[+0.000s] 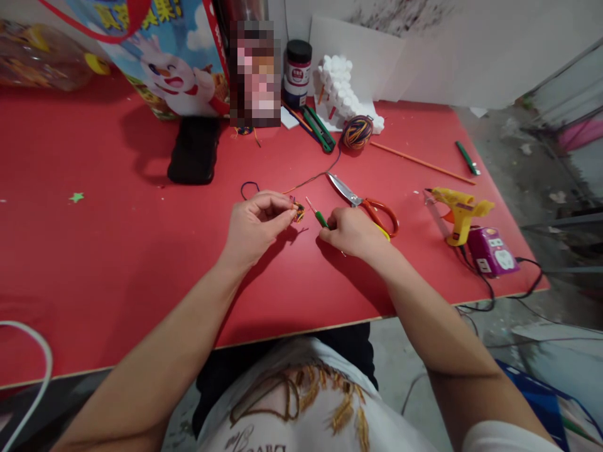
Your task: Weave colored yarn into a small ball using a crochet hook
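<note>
My left hand (259,225) pinches a small multicoloured crochet piece (299,213) between thumb and fingertips. In my right hand (353,231) is a crochet hook (321,218) with a green handle, its thin tip pointing toward the piece and just apart from it. A strand of yarn (306,182) runs over the table to a ball of multicoloured yarn (357,132). Scissors (360,202) with orange-red handles lie just beyond my right hand, beside a yellow item (382,231) that my hand partly hides.
On the red table (117,263) are a black phone-like object (193,150), a green utility knife (320,129), a long orange stick (424,163), a yellow glue gun (459,210) and a purple box (493,252) with cords. A printed bag (174,69) and a dark-lidded jar (298,74) stand behind.
</note>
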A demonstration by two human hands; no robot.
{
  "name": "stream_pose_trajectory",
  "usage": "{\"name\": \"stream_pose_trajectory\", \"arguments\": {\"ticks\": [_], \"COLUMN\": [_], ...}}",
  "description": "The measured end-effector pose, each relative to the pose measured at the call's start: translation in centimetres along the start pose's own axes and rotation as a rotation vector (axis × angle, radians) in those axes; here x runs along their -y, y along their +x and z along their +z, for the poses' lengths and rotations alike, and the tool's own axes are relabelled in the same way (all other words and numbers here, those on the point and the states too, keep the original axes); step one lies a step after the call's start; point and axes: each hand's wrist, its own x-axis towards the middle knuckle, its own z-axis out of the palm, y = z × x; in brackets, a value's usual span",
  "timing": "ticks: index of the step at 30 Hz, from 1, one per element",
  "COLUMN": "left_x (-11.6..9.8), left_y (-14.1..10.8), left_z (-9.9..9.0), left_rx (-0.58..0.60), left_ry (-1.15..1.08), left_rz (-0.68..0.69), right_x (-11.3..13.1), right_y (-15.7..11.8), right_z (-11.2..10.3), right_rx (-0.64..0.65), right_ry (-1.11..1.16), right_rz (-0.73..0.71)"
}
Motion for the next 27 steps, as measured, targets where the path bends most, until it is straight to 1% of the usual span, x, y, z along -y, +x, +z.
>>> {"name": "stream_pose_trajectory", "arguments": {"ticks": [2, 4, 5, 6, 8, 9, 11, 12, 14, 15, 16, 18, 19, 21, 23, 25, 27], "left_x": [-0.1, -0.2, -0.3, -0.3, -0.4, -0.5, -0.5, -0.5, -0.6, -0.6, -0.6, -0.6, -0.6, -0.7, -0.7, -0.8, -0.8], "left_y": [0.0, 0.0, 0.0, 0.0, -0.1, -0.2, -0.3, -0.4, -0.5, -0.6, -0.6, -0.7, -0.7, -0.7, -0.7, -0.8, -0.8], "left_z": [-0.1, -0.3, -0.3, -0.3, -0.3, -0.2, 0.0, 0.0, 0.1, 0.2, 0.2, 0.1, 0.1, 0.2, 0.2, 0.2, 0.2], "left_rx": [0.004, 0.009, 0.012, 0.014, 0.019, 0.024, 0.034, 0.039, 0.044, 0.044, 0.042, 0.038, 0.038, 0.045, 0.050, 0.038, 0.015], "left_ry": [0.020, 0.041, 0.052, 0.062, 0.080, 0.084, 0.092, 0.097, 0.099, 0.095, 0.086, 0.064, 0.054, 0.029, 0.008, -0.001, -0.017], "left_rz": [0.006, 0.005, 0.007, 0.017, 0.058, 0.083, 0.119, 0.128, 0.117, 0.103, 0.088, 0.075, 0.074, 0.076, 0.072, 0.063, 0.040], "right_x": [-0.5, -1.4, -1.8, -2.1, -2.3, -2.1, -1.2, -0.7, 0.3, 0.7, 0.9, 1.0, 0.9, 0.6, 0.4, 0.4, 0.5], "right_y": [0.1, 0.0, -0.1, -0.4, -1.1, -1.6, -2.3, -2.6, -2.8, -2.8, -2.8, -2.6, -2.5, -2.4, -2.3, -2.2, -2.3], "right_z": [0.2, 0.3, 0.3, 0.2, -0.3, -0.5, -0.9, -0.9, -0.3, 0.1, 0.7, 1.8, 2.2, 2.8, 3.1, 3.2, 3.2], "right_rx": [-0.006, -0.048, -0.110, -0.203, -0.394, -0.450, -0.548, -0.606, -0.673, -0.688, -0.650, -0.572, -0.547, -0.537, -0.559, -0.581, -0.591], "right_ry": [0.013, 0.131, 0.234, 0.378, 0.739, 0.895, 1.143, 1.225, 1.355, 1.360, 1.311, 1.126, 1.045, 0.896, 0.787, 0.731, 0.735], "right_rz": [-0.025, -0.045, -0.049, -0.060, -0.093, -0.124, -0.251, -0.301, -0.399, -0.459, -0.491, -0.517, -0.552, -0.649, -0.713, -0.695, -0.650]}}
